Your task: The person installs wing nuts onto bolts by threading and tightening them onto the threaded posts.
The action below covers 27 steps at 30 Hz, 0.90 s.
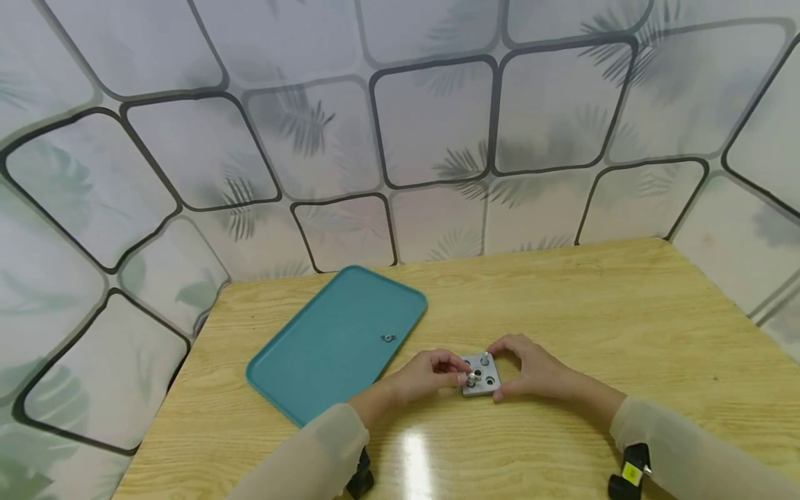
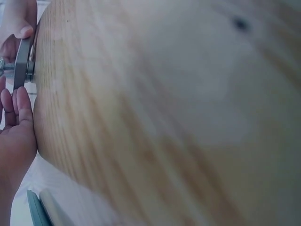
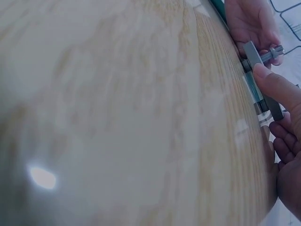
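A small square grey metal plate (image 1: 490, 389) with round holes lies between both hands over the table. My right hand (image 1: 537, 371) grips its right side, thumb at the near corner and fingers at the far one. One bolt (image 1: 485, 359) stands up near the far edge. At the near left, my left hand (image 1: 425, 373) pinches a small shiny wing nut (image 1: 473, 378) at another upright bolt, its fingertips partly hiding it. The right wrist view shows the plate (image 3: 263, 84) edge-on, with a bolt (image 3: 269, 56) sticking out of its top face and hardware below it.
A teal tray (image 1: 325, 340) lies to the left on the wooden table (image 1: 562, 298), close to my left forearm. One loose wing nut (image 1: 388, 338) rests on it near the right edge. A patterned curtain (image 1: 437, 125) hangs behind the table.
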{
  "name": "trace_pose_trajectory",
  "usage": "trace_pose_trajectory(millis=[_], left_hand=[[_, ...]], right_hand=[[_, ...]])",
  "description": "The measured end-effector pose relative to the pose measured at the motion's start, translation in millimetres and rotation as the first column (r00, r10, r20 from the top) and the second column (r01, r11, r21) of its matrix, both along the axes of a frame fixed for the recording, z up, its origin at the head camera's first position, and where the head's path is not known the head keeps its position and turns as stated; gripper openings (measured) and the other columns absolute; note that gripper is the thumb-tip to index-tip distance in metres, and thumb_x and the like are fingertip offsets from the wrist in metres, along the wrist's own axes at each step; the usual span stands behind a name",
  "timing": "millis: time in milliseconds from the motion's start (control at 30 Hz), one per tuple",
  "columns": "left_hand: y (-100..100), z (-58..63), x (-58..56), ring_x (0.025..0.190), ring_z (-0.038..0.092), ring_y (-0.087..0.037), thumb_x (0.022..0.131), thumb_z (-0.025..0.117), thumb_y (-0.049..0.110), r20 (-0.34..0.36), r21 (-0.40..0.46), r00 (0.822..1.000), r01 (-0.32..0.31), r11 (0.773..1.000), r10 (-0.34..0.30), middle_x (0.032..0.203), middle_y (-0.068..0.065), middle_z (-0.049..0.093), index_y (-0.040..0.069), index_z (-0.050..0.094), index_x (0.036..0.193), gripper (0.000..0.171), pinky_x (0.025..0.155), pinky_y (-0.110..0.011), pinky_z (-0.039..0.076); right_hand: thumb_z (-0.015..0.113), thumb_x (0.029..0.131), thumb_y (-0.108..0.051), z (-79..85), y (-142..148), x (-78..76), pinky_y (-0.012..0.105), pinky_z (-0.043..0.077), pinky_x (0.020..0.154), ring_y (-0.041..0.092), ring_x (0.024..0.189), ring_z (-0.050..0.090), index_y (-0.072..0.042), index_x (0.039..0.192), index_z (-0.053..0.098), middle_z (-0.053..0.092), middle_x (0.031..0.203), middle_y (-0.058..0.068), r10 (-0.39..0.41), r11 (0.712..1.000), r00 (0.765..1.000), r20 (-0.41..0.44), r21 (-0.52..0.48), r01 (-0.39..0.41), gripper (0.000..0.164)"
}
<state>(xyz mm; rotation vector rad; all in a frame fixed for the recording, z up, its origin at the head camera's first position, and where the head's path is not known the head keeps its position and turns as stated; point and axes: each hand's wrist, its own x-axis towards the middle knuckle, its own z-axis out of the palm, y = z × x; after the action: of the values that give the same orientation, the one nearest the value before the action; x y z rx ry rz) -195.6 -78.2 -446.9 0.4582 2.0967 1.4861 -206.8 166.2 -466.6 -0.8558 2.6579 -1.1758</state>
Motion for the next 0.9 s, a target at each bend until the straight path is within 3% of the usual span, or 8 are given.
trace_pose_trajectory(millis=[333, 667, 900], left_hand=[[1.0, -1.9, -0.7, 0.078, 0.049, -0.008, 0.086, 0.063, 0.021, 0.005, 0.01, 0.999, -0.036, 0.999, 0.036, 0.083, 0.004, 0.056, 0.007, 0.061, 0.091, 0.014, 0.07, -0.022, 0.04], [-1.9, -2.2, 0.0, 0.082, 0.052, -0.009, 0.083, 0.067, 0.016, 0.047, 0.048, 0.999, 0.025, 0.999, -0.027, 0.092, 0.003, 0.057, 0.012, 0.066, 0.105, 0.022, 0.072, -0.022, 0.042], [-1.2, -1.8, 0.6, 0.079, 0.051, -0.009, 0.08, 0.07, 0.014, 0.023, 0.037, 1.0, 0.018, 0.999, -0.019, 0.088, 0.003, 0.057, 0.012, 0.066, 0.104, 0.024, 0.067, -0.02, 0.042]], right_hand=[[0.083, 0.055, -0.046, -0.8, -0.4, -0.9, 0.037, 0.037, 0.091, 0.018, 0.104, 0.048, -0.012, 0.109, 0.057, 0.057, 0.109, -0.005, -0.005, 1.0, 1.0, -0.012, 0.008, 0.005, 0.069], [0.082, 0.056, -0.047, -2.4, 0.0, -0.4, 0.035, 0.037, 0.09, 0.016, 0.102, 0.047, -0.013, 0.109, 0.056, 0.057, 0.108, -0.006, 0.003, 1.0, 1.0, -0.012, 0.001, -0.003, 0.068], [0.082, 0.056, -0.047, -2.1, -0.3, -0.3, 0.035, 0.037, 0.09, 0.015, 0.102, 0.047, -0.013, 0.109, 0.056, 0.056, 0.108, -0.006, 0.001, 1.0, 1.0, -0.01, 0.005, 0.0, 0.068]])
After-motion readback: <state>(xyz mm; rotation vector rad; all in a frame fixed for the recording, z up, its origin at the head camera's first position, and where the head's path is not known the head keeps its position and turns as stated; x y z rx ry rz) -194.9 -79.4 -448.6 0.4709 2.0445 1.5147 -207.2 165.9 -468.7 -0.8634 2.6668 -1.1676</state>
